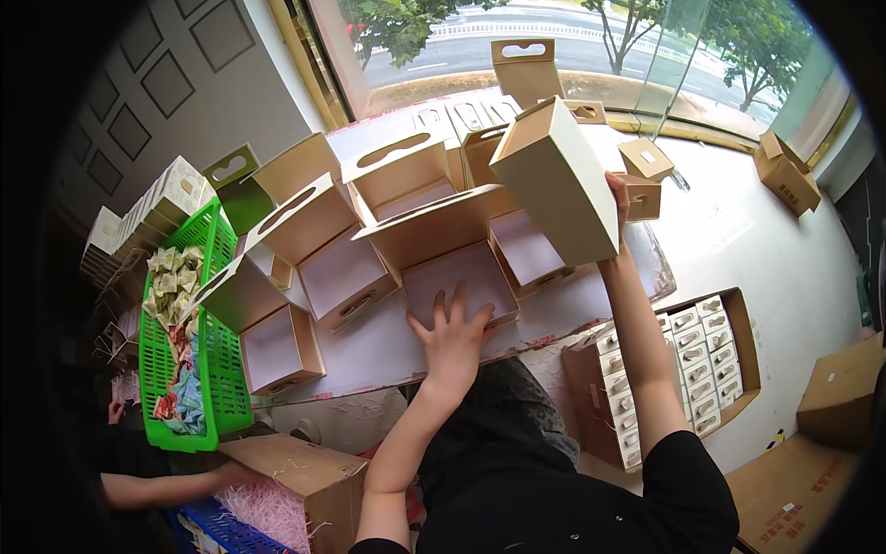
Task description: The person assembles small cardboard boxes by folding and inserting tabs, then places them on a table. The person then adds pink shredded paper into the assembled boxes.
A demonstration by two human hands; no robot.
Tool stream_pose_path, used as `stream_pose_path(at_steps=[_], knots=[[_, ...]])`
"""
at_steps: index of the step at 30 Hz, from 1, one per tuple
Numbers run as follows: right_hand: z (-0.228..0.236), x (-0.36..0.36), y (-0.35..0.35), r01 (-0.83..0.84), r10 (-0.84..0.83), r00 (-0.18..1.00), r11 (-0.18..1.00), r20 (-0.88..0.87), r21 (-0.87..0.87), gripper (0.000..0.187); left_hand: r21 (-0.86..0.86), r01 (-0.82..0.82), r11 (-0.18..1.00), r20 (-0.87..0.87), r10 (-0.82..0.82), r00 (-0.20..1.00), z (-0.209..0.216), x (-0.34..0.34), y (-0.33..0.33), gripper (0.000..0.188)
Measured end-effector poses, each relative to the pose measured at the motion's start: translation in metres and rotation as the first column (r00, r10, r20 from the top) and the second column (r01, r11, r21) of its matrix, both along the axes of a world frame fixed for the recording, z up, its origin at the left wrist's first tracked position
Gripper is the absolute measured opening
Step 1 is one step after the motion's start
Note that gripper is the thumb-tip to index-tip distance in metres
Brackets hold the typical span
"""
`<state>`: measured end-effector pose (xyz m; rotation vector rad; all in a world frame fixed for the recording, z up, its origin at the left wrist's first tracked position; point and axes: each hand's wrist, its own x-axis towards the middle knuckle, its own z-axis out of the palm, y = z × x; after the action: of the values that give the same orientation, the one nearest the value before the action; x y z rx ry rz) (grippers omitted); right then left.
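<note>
My right hand (620,198) is raised and grips a cream gift box (565,180) by its right side, holding it tilted above the table. Part of that hand is hidden behind the box. My left hand (452,337) is open, its fingers spread over the front edge and inside of an open gift box (461,277) with its lid standing up. Beside it are more open boxes with raised lids: one to the left (343,272), one at the table's left end (277,351), and one to the right (531,245), partly behind the held box.
A green basket (221,369) with small packets stands left of the table. A carton (591,397) of small white boxes sits lower right. Pink shredded paper (268,512) lies beside a cardboard flap, near another person's arm (166,487). Brown cartons (789,175) stand on the floor.
</note>
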<state>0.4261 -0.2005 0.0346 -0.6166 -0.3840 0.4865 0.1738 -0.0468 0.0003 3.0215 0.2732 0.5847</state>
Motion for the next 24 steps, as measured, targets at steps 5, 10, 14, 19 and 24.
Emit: stream_pose_path(at_steps=[5,10,14,19,24], knots=[[-0.005,-0.002,-0.003,0.044,-0.044,0.999,0.999,-0.029,0.005,0.038,0.007,-0.008,1.0,0.091,0.007,0.996,-0.011,0.012,0.009,0.039],[-0.007,0.002,0.002,-0.011,0.011,1.0,1.0,0.029,-0.011,0.039,-0.009,-0.06,0.998,0.113,0.061,0.992,-0.011,0.023,0.025,0.05],[-0.006,0.003,0.012,-0.046,0.046,0.999,0.999,0.014,0.008,0.039,0.008,-0.033,0.999,0.202,0.031,0.979,-0.001,0.021,0.039,0.057],[-0.014,0.013,0.019,-0.022,0.022,1.0,0.999,0.018,0.029,0.038,-0.116,-0.22,0.969,0.556,0.246,0.794,0.003,0.003,0.066,0.053],[-0.003,0.005,0.029,0.0,-0.002,0.999,0.999,0.049,0.035,0.032,-0.109,-0.431,0.896,0.27,0.444,0.855,-0.018,-0.023,0.105,0.031]])
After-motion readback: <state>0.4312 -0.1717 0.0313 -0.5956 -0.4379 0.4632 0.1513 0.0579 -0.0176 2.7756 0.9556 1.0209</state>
